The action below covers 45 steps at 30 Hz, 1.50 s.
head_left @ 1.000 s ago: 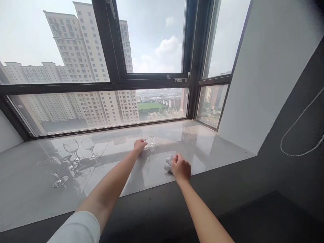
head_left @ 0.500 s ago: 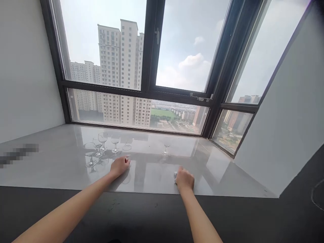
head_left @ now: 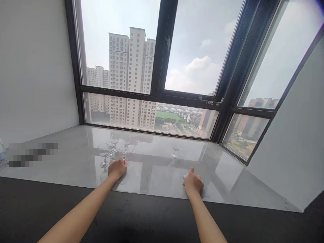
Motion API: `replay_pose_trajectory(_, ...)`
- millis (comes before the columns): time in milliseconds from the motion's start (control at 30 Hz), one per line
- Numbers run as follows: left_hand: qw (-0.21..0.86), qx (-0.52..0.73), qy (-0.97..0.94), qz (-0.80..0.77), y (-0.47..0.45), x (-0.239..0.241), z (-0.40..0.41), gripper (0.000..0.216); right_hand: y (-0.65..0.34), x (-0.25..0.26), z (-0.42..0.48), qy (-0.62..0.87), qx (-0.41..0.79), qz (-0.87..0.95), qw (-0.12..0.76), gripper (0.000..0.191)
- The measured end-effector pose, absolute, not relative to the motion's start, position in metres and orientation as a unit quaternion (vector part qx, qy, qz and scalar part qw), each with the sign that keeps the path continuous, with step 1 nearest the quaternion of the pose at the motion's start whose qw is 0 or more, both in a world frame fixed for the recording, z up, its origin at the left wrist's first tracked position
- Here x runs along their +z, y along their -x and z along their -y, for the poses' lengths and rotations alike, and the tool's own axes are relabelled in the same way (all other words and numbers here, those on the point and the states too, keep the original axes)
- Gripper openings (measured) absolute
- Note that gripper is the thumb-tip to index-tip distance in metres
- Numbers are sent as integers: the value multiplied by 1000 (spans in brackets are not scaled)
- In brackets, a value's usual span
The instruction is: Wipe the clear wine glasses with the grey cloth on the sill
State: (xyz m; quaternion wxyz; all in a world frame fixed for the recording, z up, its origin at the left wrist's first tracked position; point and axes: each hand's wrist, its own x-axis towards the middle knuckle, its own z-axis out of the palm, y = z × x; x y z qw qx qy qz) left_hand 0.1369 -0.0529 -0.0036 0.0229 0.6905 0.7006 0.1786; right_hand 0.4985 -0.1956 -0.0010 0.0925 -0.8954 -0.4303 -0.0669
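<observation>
My left hand [head_left: 117, 168] is closed on a clear stemmed glass [head_left: 124, 149], just above the sill. Its fingers hide part of the stem. Close beside this hand, on the left, stand several similar glasses, among them a nearer stemmed glass [head_left: 104, 156] and one farther back [head_left: 114, 143]. My right hand [head_left: 194, 185] is closed around a crumpled white cloth [head_left: 185, 178], low over the sill; most of the cloth is hidden. Beyond the right hand, a lone stemmed glass [head_left: 174, 150] stands upright.
The glossy pale windowsill [head_left: 157, 179] ends in a front edge above a dark lower face. A dark-framed window [head_left: 152, 98] rises behind it, with white walls on both sides. At the far left, a partly visible pale object [head_left: 2, 151] sits beside a blurred patch.
My left hand has moved left along the sill with the glass, closer to the grouped glasses. The right hand keeps about the same place. The whole view has shifted and tilted slightly.
</observation>
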Motion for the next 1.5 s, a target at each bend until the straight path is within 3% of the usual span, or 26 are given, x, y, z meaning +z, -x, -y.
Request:
replay_pose_trajectory(133, 22, 175, -693, -699, -137, -2, 52, 36, -500, -3, 197, 894, -74, 419, 138, 38)
replay_pose_trajectory(467, 20, 180, -701, -689, -134, -5, 48, 35, -509, -5, 193, 887, -42, 397, 232, 44)
replay_pose_trajectory(1500, 5, 200, -693, -693, -136, -12, 49, 32, -525, -13, 186, 884, 20, 383, 266, 45)
